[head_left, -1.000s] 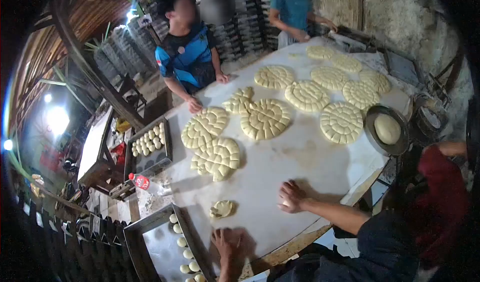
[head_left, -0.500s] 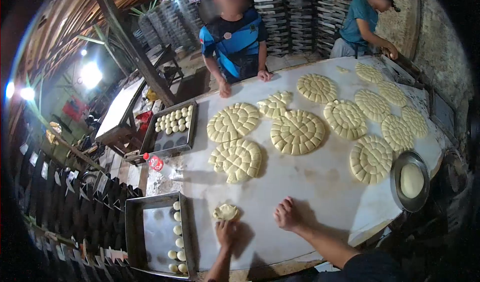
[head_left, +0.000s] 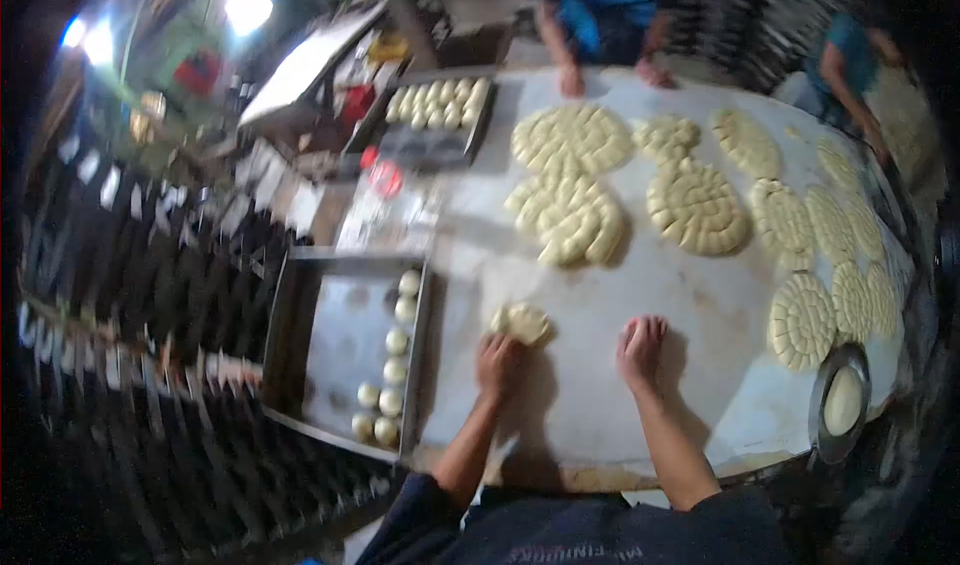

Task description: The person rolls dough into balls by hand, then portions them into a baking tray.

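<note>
My left hand (head_left: pixel 502 365) rests at the near edge of a small flattened lump of dough (head_left: pixel 529 325), fingers bent against it. To its right, my right hand (head_left: pixel 641 350) is curled closed on the table surface; whatever may be in its fingers is hidden. Beyond both hands lie scored rounds of pale dough, the nearest being a ragged-edged round (head_left: pixel 566 217) and a fuller round (head_left: pixel 697 208). On my left, a metal tray (head_left: pixel 425 315) holds several smooth dough balls (head_left: pixel 396 370) along its right side.
A second tray (head_left: pixel 480 135) with rows of dough balls stands farther back, near a red-labelled bottle (head_left: pixel 385 178). At the right edge, a metal bowl (head_left: pixel 822 405) holds a big dough piece (head_left: pixel 843 402). A person in blue (head_left: pixel 605 10) stands across the table (head_left: pixel 640 445); another is at far right.
My view has swung left and down, so the table appears shifted and blurred. My left hand stays at the dough lump, and my right hand stays curled on the table.
</note>
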### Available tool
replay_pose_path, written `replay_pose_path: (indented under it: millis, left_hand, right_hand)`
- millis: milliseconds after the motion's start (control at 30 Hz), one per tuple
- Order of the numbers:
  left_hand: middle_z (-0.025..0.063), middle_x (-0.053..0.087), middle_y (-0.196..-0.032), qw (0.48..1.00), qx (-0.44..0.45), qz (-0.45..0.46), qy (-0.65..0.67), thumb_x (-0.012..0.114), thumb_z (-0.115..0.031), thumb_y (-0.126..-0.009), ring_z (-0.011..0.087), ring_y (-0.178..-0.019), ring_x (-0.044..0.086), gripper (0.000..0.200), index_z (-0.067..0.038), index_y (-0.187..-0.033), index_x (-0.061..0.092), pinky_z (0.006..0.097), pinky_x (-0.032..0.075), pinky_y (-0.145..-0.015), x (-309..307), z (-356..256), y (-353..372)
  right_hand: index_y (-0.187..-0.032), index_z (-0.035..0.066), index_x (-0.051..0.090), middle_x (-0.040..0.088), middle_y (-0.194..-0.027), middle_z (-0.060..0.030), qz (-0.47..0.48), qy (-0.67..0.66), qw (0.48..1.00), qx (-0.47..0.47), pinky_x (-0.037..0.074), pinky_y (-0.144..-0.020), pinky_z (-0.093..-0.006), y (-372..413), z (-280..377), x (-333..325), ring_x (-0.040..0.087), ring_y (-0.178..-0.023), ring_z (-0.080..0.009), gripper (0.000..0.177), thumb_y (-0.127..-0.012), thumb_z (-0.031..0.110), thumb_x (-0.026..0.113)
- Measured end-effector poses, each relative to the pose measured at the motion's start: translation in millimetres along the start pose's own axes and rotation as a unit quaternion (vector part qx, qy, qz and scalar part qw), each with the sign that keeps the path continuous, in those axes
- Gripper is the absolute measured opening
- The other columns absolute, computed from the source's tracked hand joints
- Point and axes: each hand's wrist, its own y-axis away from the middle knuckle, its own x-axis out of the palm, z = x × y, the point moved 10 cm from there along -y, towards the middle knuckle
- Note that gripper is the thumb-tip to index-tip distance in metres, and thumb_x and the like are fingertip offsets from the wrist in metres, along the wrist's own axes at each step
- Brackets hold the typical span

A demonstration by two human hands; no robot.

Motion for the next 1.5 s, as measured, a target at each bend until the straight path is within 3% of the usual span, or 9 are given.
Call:
replay_pose_path:
  millis: [233,300,467,633,767,967,1167,1333,1500]
  left_hand:
    - [0.0174,0.061,-0.112,0.987,0.091,0.108,0.079,0.067,-0.005,-0.072,0.0376,-0.105,0.058,0.045,-0.005,-0.117,0.06,0.0465,0.047,-0.096,-30.7,-41.3,101.0]
    - [0.0171,0.06,-0.118,0.944,-0.105,0.259,0.178,0.053,-0.004,-0.089,0.033,-0.11,0.058,0.034,-0.006,-0.122,0.059,0.0396,0.048,-0.097,-64.6,3.0,114.9]
    - [0.02,0.059,-0.096,0.978,-0.189,-0.043,0.079,0.068,-0.006,-0.082,0.0358,-0.091,0.06,0.032,0.0,-0.112,0.059,0.0456,0.049,-0.082,-252.1,122.0,34.5]
    - [0.023,0.062,-0.111,0.976,-0.184,0.113,0.012,0.082,-0.02,-0.074,0.0398,-0.1,0.061,0.07,0.0,-0.133,0.049,0.0452,0.051,-0.086,-208.2,236.7,44.3]
    - [0.0251,0.058,-0.119,0.973,-0.215,0.068,0.054,0.085,-0.026,-0.072,0.0376,-0.107,0.061,0.094,0.006,-0.144,0.034,0.0434,0.05,-0.092,-236.2,227.6,56.9]
    - [0.02,0.058,-0.106,0.937,-0.315,-0.147,-0.04,0.08,-0.024,-0.077,0.0334,-0.1,0.057,0.059,0.005,-0.123,0.055,0.0418,0.048,-0.088,-279.8,189.9,97.7]
    - [0.0126,0.066,-0.098,0.933,0.015,0.201,0.297,0.077,-0.02,-0.08,0.0229,-0.086,0.066,0.035,-0.004,-0.109,0.068,0.0344,0.054,-0.076,-91.9,-24.4,-58.8]
    - [0.0136,0.068,-0.108,0.904,-0.287,0.197,0.248,0.078,-0.048,-0.08,0.0205,-0.093,0.065,0.071,0.002,-0.127,0.06,0.0339,0.053,-0.078,115.3,75.9,-158.4]
    - [0.0125,0.064,-0.118,0.939,-0.274,0.205,-0.038,0.073,-0.049,-0.079,0.0244,-0.1,0.063,0.07,-0.004,-0.131,0.057,0.0357,0.051,-0.083,205.2,67.8,-183.4]
  right_hand:
    - [-0.093,0.004,0.059,0.06,-0.1,-0.0169,0.179,-0.035,0.977,-0.11,0.045,-0.088,-0.0459,78.7,43.5,0.7,0.057,-0.097,-0.038,0.01,-0.088,0.012,0.055]
    - [-0.092,0.002,0.063,0.063,-0.094,-0.0191,0.248,-0.044,0.965,0.072,0.05,-0.077,-0.044,63.0,18.6,-16.4,0.064,-0.087,-0.033,0.018,-0.089,0.018,0.055]
    - [-0.112,-0.001,0.065,0.065,-0.103,-0.0112,0.384,-0.214,0.846,0.302,0.056,-0.069,-0.0299,39.5,92.3,31.1,0.065,-0.083,-0.0176,0.027,-0.093,0.018,0.06]
    - [-0.11,0.001,0.063,0.065,-0.105,-0.0172,0.198,-0.297,0.911,-0.207,0.052,-0.085,-0.0414,-20.7,410.8,76.4,0.065,-0.096,-0.032,0.031,-0.084,0.016,0.067]
    - [-0.112,0.001,0.064,0.06,-0.12,-0.0173,0.301,-0.158,0.866,-0.367,0.042,-0.102,-0.0497,23.6,482.1,195.6,0.052,-0.121,-0.0337,0.038,-0.081,0.023,0.071]
    - [-0.095,0.002,0.065,0.059,-0.099,-0.0167,0.168,-0.24,0.919,-0.264,0.046,-0.094,-0.047,0.3,377.3,90.6,0.057,-0.101,-0.0357,0.024,-0.074,0.013,0.068]
    - [-0.092,0.002,0.061,0.059,-0.093,-0.0177,-0.02,-0.106,0.985,0.136,0.047,-0.076,-0.0451,24.8,63.5,22.8,0.059,-0.089,-0.0359,0.018,-0.079,0.015,0.063]
    - [-0.084,0.003,0.06,0.054,-0.077,-0.0134,-0.055,-0.075,0.986,0.139,0.045,-0.066,-0.0412,101.5,-38.3,-80.0,0.054,-0.071,-0.0326,0.012,-0.08,0.014,0.063]
    - [-0.086,0.002,0.06,0.055,-0.077,-0.0136,-0.118,-0.135,0.962,0.206,0.045,-0.063,-0.0403,139.2,-95.4,-124.7,0.055,-0.07,-0.0317,0.014,-0.082,0.016,0.062]
